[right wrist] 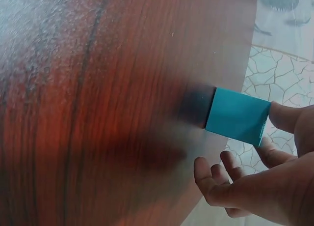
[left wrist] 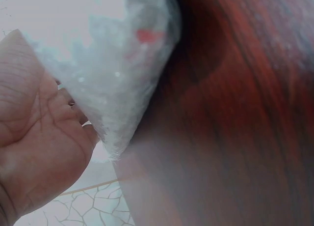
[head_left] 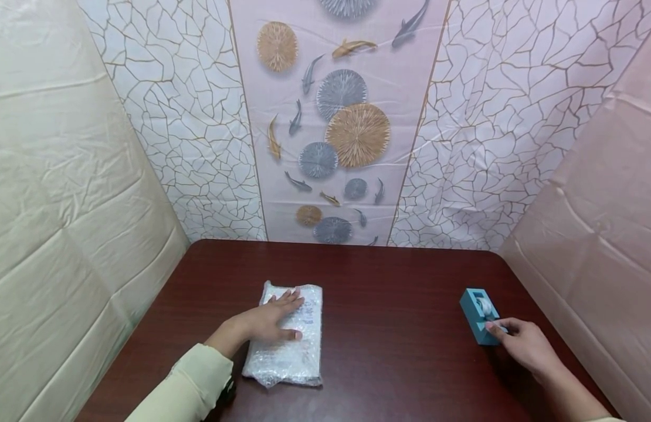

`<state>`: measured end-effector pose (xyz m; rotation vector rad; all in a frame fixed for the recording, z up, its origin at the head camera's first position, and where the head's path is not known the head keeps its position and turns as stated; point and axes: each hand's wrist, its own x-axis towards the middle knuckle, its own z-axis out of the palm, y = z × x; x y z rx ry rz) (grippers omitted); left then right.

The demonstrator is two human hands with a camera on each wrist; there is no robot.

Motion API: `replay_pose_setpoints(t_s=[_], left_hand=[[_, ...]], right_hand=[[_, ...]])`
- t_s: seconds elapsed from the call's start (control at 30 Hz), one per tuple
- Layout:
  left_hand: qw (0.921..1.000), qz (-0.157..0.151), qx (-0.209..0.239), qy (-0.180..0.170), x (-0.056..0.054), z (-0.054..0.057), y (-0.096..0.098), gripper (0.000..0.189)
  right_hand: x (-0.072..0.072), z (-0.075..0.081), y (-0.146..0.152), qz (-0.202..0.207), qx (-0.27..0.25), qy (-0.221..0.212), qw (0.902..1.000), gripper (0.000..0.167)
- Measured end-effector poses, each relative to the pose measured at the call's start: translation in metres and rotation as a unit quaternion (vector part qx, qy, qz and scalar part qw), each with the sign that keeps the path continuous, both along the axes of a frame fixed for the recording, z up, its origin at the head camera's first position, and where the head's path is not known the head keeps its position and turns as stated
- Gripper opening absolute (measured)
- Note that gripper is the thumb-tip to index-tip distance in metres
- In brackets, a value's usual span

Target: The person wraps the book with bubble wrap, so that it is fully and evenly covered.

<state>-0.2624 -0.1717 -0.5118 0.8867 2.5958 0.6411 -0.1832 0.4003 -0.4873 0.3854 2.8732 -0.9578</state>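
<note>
A flat package in bubble wrap (head_left: 304,363) lies on the table, with faint print showing through. My left hand (head_left: 273,322) rests on top of it, fingers spread and straight. In the left wrist view the palm (left wrist: 49,137) stands against the edge of the wrapped package (left wrist: 108,88). On the right side, a light blue tape dispenser (head_left: 474,319) holds a roll of clear tape (head_left: 485,306). My right hand (head_left: 528,346) pinches the tape's end between thumb and forefinger at the dispenser's near end. The right wrist view shows its other fingers loosely bent beside the dispenser (right wrist: 238,116).
The dark red-brown wooden table (head_left: 389,316) has rounded far corners. A patterned cloth backdrop (head_left: 325,117) hangs behind it, and plain pale cloths close in the left (head_left: 67,234) and right (head_left: 594,217) sides.
</note>
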Motion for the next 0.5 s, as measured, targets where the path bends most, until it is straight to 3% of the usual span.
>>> replay_pose_setpoints(t_s=[0.23, 0.37, 0.5], left_hand=[[1.0000, 0.001, -0.001, -0.001, -0.0025, -0.0028, -0.0009, 0.090], [1.0000, 0.001, 0.001, 0.000, -0.0027, -0.0026, -0.0007, 0.091], [1.0000, 0.003, 0.001, -0.001, -0.0021, -0.0014, -0.0007, 0.090]], right_hand=[[-0.0002, -0.0009, -0.0017, 0.000, -0.010, 0.037, 0.9993, 0.047], [-0.0019, 0.0008, -0.0042, 0.000, 0.009, 0.059, 0.9982, 0.031], [-0.0023, 0.0021, -0.0073, -0.003, 0.030, 0.076, 0.9967, 0.029]])
